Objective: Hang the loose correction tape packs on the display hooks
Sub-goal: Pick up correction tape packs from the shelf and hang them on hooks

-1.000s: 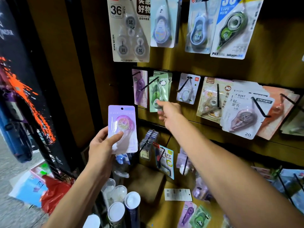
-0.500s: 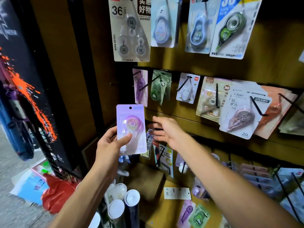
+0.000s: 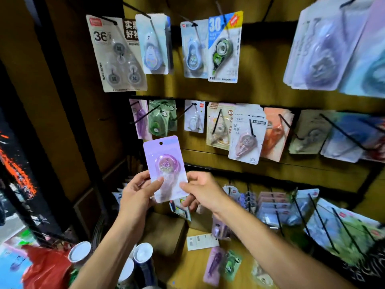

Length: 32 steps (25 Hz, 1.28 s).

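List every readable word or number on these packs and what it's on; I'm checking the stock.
"36": grey three-dispenser pack, top row.
"30": blue-headed pack with the green dispenser.
"30": beige pack, middle row.
"20": white pack, bottom corner.
Held purple pack: no legible text.
Everything else is too blurred.

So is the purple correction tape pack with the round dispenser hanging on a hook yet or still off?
Off. The purple correction tape pack is in both hands, left hand and right hand; its punched hole is empty.
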Motion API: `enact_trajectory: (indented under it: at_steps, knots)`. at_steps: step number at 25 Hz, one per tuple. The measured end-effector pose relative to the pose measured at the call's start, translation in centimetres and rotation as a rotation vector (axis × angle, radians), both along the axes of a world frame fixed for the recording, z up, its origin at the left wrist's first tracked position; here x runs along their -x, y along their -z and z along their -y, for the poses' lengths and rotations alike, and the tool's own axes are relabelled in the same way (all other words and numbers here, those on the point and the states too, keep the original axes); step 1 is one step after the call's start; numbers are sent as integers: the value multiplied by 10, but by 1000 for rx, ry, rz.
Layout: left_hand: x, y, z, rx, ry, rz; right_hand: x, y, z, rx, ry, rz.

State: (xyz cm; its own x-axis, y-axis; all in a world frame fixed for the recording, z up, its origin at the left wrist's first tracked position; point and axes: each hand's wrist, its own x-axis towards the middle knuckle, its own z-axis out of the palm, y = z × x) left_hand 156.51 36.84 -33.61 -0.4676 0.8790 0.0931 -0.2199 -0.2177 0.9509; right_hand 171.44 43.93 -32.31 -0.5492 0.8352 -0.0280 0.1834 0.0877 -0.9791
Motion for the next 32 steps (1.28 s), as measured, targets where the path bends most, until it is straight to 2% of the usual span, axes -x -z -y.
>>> enact_trajectory:
  at_steps: [4, 6, 12, 17, 25, 32]
  knots:
    - [-18, 5, -8, 36, 64, -72, -44, -1, 4, -16, 153, -136]
    - [-32, 17, -14, 84, 95, -212, -74, -1, 10, -57, 201, -191]
    - [-96, 56, -30, 155, 283, -450, -157, 0, 26, -204, 335, -161]
    - [-153, 71, -44, 195, 406, -556, -225, -3, 37, -267, 464, -215]
    - [-241, 88, -63, 246, 488, -654, -341, 5, 58, -412, 1005, -333]
    - [-270, 99, -66, 279, 547, -889, -374, 10, 66, -363, 995, -302]
